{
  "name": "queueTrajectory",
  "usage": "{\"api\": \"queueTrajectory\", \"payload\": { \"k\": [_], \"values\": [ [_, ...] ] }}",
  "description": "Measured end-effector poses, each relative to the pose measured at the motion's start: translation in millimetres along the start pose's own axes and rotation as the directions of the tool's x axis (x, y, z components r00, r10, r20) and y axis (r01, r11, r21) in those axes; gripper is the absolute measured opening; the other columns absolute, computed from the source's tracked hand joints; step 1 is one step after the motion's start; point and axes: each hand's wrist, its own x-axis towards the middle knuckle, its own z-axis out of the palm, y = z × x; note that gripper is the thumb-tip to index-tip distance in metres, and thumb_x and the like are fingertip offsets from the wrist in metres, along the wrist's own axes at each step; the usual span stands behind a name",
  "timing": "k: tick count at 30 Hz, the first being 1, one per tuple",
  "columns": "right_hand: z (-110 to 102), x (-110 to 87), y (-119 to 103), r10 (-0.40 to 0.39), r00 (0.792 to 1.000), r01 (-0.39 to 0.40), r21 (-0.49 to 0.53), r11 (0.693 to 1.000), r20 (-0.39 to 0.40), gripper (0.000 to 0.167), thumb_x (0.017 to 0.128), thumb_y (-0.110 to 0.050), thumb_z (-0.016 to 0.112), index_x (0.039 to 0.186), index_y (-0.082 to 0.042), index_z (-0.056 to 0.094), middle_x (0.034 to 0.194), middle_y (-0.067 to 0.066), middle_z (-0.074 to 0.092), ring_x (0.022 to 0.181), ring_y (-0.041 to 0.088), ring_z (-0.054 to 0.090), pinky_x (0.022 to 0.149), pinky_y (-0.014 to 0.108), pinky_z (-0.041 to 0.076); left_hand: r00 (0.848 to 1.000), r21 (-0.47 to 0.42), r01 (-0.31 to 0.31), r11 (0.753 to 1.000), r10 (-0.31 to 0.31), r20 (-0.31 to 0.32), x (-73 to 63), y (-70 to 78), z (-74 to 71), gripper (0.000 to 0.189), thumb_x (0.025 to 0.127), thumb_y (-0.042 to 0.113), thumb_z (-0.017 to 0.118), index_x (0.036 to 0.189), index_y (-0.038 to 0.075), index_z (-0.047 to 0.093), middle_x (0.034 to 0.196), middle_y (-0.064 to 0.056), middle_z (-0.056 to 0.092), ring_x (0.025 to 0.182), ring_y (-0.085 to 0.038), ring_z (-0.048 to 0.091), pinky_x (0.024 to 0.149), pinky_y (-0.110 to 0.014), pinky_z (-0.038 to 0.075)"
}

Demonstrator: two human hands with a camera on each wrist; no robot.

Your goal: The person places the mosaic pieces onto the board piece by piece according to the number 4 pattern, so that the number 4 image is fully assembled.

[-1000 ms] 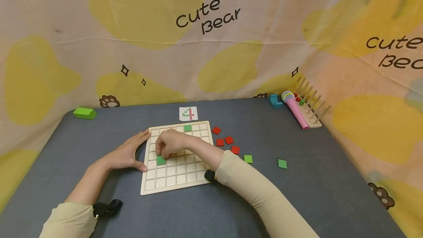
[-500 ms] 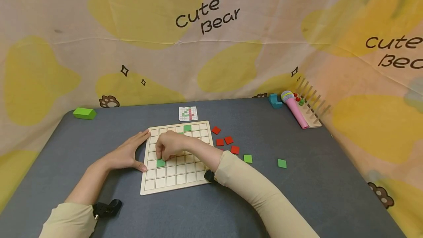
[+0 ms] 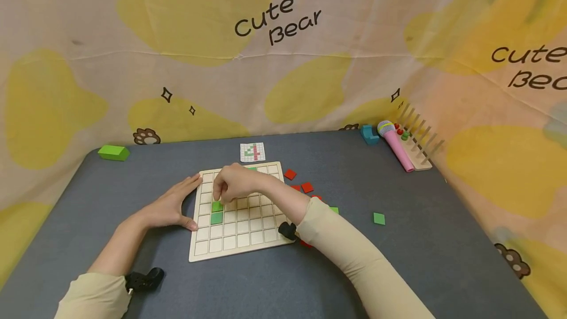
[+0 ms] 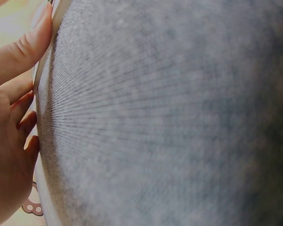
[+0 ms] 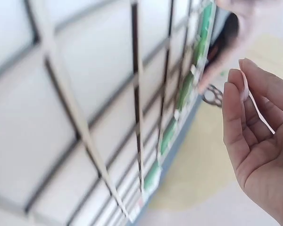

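A pale wooden grid board (image 3: pixel 243 230) lies on the dark table. My left hand (image 3: pixel 166 208) rests at its left edge, thumb and fingers spread along it; the left wrist view shows the thumb (image 4: pixel 26 52) at the rim. Over the board, my right hand (image 3: pixel 236 181) has curled fingers, with a fingertip just above a bright green tile (image 3: pixel 217 206). Directly nearer is a darker green tile (image 3: pixel 216 218). In the right wrist view, the right hand (image 5: pixel 264 155) has its fingertips drawn together with nothing visible between them. Several green tiles (image 5: pixel 169 136) line the grid there; the hand hides some in the head view.
A small patterned card (image 3: pixel 252 152) lies beyond the board. To the right are several red tiles (image 3: pixel 307 187) and a loose green tile (image 3: pixel 378 218). A pink toy microphone (image 3: pixel 398 151), pegged board (image 3: pixel 423 165) and blue block (image 3: pixel 369 135) stand back right; a green block (image 3: pixel 113 152) is back left.
My right hand has drawn back, away from the darker green tile, uncovering the bright green tile beyond it. The left hand has stayed at the board's edge.
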Motion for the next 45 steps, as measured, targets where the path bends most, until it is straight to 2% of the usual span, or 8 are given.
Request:
{"api": "queueTrajectory", "payload": {
  "k": [7,13,17,20,24,30,38,45],
  "values": [
    [-25.6,-36.0,16.1,-0.004,0.999,0.009,0.083,0.997,-0.053,0.015,0.086,-0.006,0.067,0.099,-0.006,0.076,0.088,0.001,0.072,0.073,0.006,0.061,0.067,0.017,0.047,1.0,0.004,0.008,1.0,-0.008,-0.001,1.0,-0.6,0.5,0.129,0.057,0.044,0.091,0.156,0.0,0.022,0.165,-0.023,0.015,0.149,-0.054,0.012,0.112,-0.073,0.017],
    [-44.5,-72.8,40.6,0.062,0.993,-0.053,0.094,0.994,-0.102,0.017,0.088,-0.01,0.068,0.103,-0.008,0.074,0.091,-0.001,0.072,0.082,0.012,0.065,0.072,0.021,0.051,1.0,0.011,-0.005,1.0,0.005,-0.004,0.8,-2.2,0.7,0.129,0.058,0.045,0.091,0.156,0.0,0.022,0.165,-0.024,0.015,0.149,-0.054,0.012,0.112,-0.073,0.017],
    [-54.6,-97.7,59.6,0.106,0.987,-0.089,0.141,0.986,-0.117,0.019,0.088,-0.012,0.071,0.106,-0.007,0.073,0.093,0.001,0.073,0.085,0.021,0.069,0.073,0.026,0.054,1.0,0.018,0.001,1.0,-0.001,-0.003,0.7,-2.7,0.2,0.129,0.058,0.046,0.091,0.156,-0.001,0.022,0.165,-0.024,0.015,0.149,-0.054,0.012,0.112,-0.073,0.017],
    [-59.1,-116.4,75.7,0.133,0.982,-0.109,0.175,0.979,-0.133,0.02,0.087,-0.011,0.073,0.106,-0.005,0.073,0.094,0.003,0.074,0.086,0.02,0.07,0.076,0.028,0.056,1.0,0.022,0.002,1.0,-0.002,-0.005,1.1,-2.4,-0.2,0.128,0.058,0.046,0.091,0.156,-0.001,0.022,0.165,-0.024,0.015,0.149,-0.054,0.012,0.112,-0.073,0.017],
    [-60.4,-139.7,96.2,0.179,0.975,-0.15,0.204,0.967,-0.132,0.023,0.085,-0.012,0.075,0.107,-0.003,0.072,0.096,0.004,0.075,0.086,0.011,0.07,0.081,0.026,0.057,1.0,0.024,-0.001,1.0,0.001,-0.004,1.9,-2.0,0.2,0.128,0.058,0.046,0.091,0.156,-0.001,0.022,0.164,-0.025,0.016,0.149,-0.054,0.012,0.112,-0.073,0.017],
    [-56.0,-167.0,116.3,0.222,0.972,-0.2,0.225,0.954,-0.077,0.024,0.084,-0.011,0.076,0.106,-0.005,0.072,0.095,0.006,0.074,0.085,0.012,0.069,0.079,0.026,0.057,1.0,0.019,0.01,1.0,-0.011,0.005,2.6,-1.8,1.0,0.129,0.058,0.047,0.09,0.156,-0.002,0.021,0.165,-0.024,0.015,0.149,-0.054,0.011,0.112,-0.073,0.016],
    [-45.6,-190.7,134.5,0.181,0.982,-0.19,0.277,0.942,0.06,0.026,0.084,-0.005,0.074,0.11,-0.003,0.07,0.1,0.017,0.07,0.087,0.014,0.065,0.078,0.024,0.056,1.0,0.013,0.006,1.0,-0.006,0.007,2.1,-0.8,0.7,0.129,0.058,0.045,0.091,0.156,-0.002,0.021,0.165,-0.024,0.014,0.149,-0.055,0.011,0.112,-0.073,0.016],
    [-37.6,-204.6,140.6,0.174,0.974,-0.214,0.333,0.918,0.148,0.027,0.084,0.001,0.072,0.111,-0.003,0.071,0.101,0.017,0.068,0.087,0.014,0.062,0.077,0.022,0.055,1.0,0.016,0.007,1.0,-0.007,0.008,1.6,-0.6,0.0,0.129,0.058,0.043,0.092,0.156,-0.001,0.021,0.165,-0.024,0.015,0.149,-0.054,0.011,0.112,-0.073,0.016]
  ]
}}
